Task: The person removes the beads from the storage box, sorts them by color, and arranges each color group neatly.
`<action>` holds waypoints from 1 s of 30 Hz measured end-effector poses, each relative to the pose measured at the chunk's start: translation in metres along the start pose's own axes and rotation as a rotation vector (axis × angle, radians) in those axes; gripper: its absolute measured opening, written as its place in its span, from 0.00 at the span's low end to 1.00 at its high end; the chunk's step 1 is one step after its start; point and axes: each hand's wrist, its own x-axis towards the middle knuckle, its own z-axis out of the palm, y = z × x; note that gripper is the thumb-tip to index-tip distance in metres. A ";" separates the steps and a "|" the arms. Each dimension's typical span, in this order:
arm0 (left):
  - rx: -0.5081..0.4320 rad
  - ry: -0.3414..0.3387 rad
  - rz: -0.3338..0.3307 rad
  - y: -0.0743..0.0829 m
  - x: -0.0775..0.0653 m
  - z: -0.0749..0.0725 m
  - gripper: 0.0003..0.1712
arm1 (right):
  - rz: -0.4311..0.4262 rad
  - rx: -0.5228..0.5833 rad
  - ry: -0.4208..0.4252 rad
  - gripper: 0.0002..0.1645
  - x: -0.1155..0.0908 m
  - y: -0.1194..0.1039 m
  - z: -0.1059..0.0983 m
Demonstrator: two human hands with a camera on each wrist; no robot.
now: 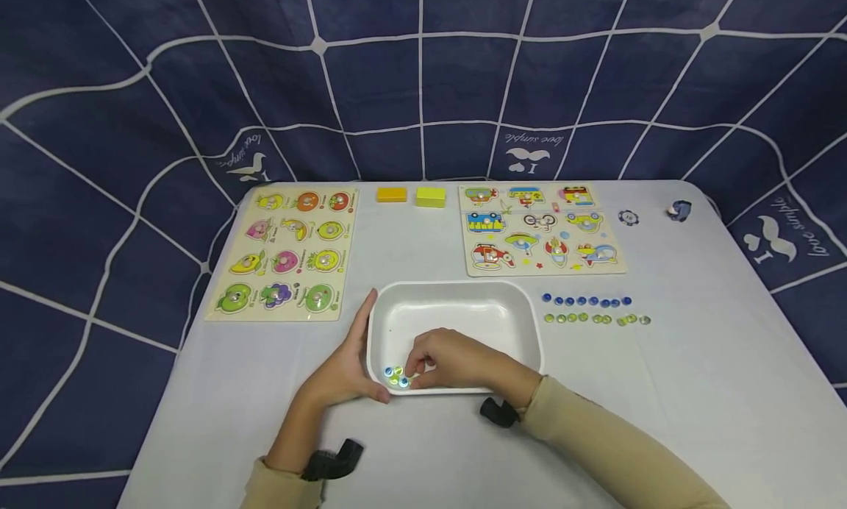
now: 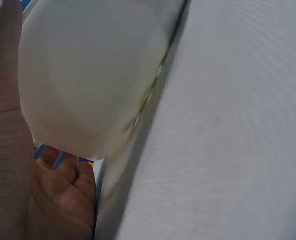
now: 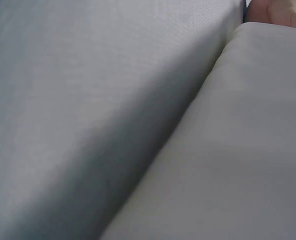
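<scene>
A white tray sits on the table in the head view. My left hand holds its left end, the thumb at the near corner and the fingers along the side; in the left wrist view the left hand is around the tray's outer wall. Several small blue and yellow-green glass beads lie in the tray's near left corner. Over them, my right hand has curled fingers, and thumb and fingertips pinch at a bead there, mostly hidden. The right wrist view shows only the tray's outer wall and part of the left hand.
Right of the tray lie a row of blue beads and a row of yellow-green beads. A fruit puzzle board, a vehicle puzzle board, an orange block, a yellow block and two small figures stand further back.
</scene>
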 end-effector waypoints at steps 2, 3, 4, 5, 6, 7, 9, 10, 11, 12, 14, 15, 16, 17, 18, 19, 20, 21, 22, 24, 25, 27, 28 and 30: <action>0.000 0.000 -0.001 0.000 0.000 0.000 0.86 | 0.010 0.001 0.004 0.06 -0.001 0.000 -0.001; -0.001 0.000 -0.002 0.000 0.000 0.001 0.86 | 0.015 0.000 0.008 0.06 -0.002 0.000 -0.001; -0.002 0.000 -0.002 0.000 0.000 0.001 0.86 | 0.019 -0.001 0.013 0.06 -0.003 0.000 -0.002; -0.003 0.000 -0.004 0.001 0.000 0.001 0.86 | 0.022 -0.012 0.022 0.06 -0.003 -0.001 -0.002; -0.001 -0.001 -0.006 0.001 0.000 0.001 0.86 | 0.025 -0.026 0.036 0.05 -0.004 -0.002 -0.002; 0.001 -0.002 -0.006 0.001 0.000 0.001 0.86 | 0.024 -0.051 0.056 0.05 -0.005 -0.002 -0.002; 0.002 -0.007 -0.006 0.002 -0.001 0.001 0.86 | 0.026 -0.109 0.117 0.04 -0.008 -0.005 -0.004; 0.002 -0.009 -0.005 0.002 -0.001 0.000 0.86 | 0.028 -0.135 0.158 0.04 -0.010 -0.007 -0.005; 0.003 -0.011 -0.006 0.002 -0.001 0.000 0.86 | 0.028 -0.159 0.203 0.05 -0.013 -0.009 -0.007; 0.000 -0.013 -0.008 0.002 -0.001 0.000 0.86 | 0.028 -0.174 0.250 0.05 -0.016 -0.012 -0.010; -0.007 -0.013 -0.011 0.003 -0.001 0.000 0.86 | 0.012 -0.164 0.346 0.06 -0.024 -0.018 -0.019; -0.012 -0.011 -0.011 0.003 -0.001 0.000 0.86 | -0.001 -0.141 0.391 0.06 -0.029 -0.021 -0.024; -0.016 -0.010 -0.010 0.002 -0.001 0.000 0.86 | -0.014 -0.115 0.434 0.07 -0.034 -0.023 -0.030; -0.021 -0.008 -0.009 0.002 -0.001 0.000 0.86 | -0.033 -0.088 0.475 0.07 -0.039 -0.025 -0.035; -0.030 -0.007 -0.010 0.002 -0.001 0.000 0.86 | -0.049 -0.064 0.514 0.07 -0.044 -0.026 -0.041; -0.035 -0.004 -0.009 0.002 0.000 0.000 0.86 | -0.066 -0.045 0.550 0.07 -0.050 -0.027 -0.047; -0.042 -0.003 -0.008 0.002 0.000 0.000 0.86 | -0.075 -0.036 0.583 0.07 -0.056 -0.027 -0.052; -0.045 0.000 -0.004 0.001 0.000 0.000 0.87 | -0.080 -0.033 0.611 0.08 -0.062 -0.026 -0.057; -0.048 0.002 -0.005 0.001 0.000 0.000 0.87 | -0.089 -0.036 0.637 0.08 -0.068 -0.024 -0.062; -0.051 0.002 -0.005 0.001 -0.001 0.000 0.87 | -0.097 -0.056 0.683 0.09 -0.082 -0.018 -0.070; -0.047 0.002 -0.003 0.001 -0.001 0.000 0.87 | -0.099 -0.067 0.703 0.10 -0.090 -0.014 -0.073; -0.044 0.000 -0.001 0.001 -0.001 0.000 0.87 | -0.101 -0.081 0.744 0.13 -0.106 -0.002 -0.079; -0.043 -0.002 0.000 0.001 -0.001 0.000 0.87 | -0.098 -0.091 0.767 0.14 -0.114 0.005 -0.082; -0.044 -0.003 0.000 0.001 -0.001 0.000 0.86 | -0.078 -0.110 0.811 0.16 -0.131 0.022 -0.087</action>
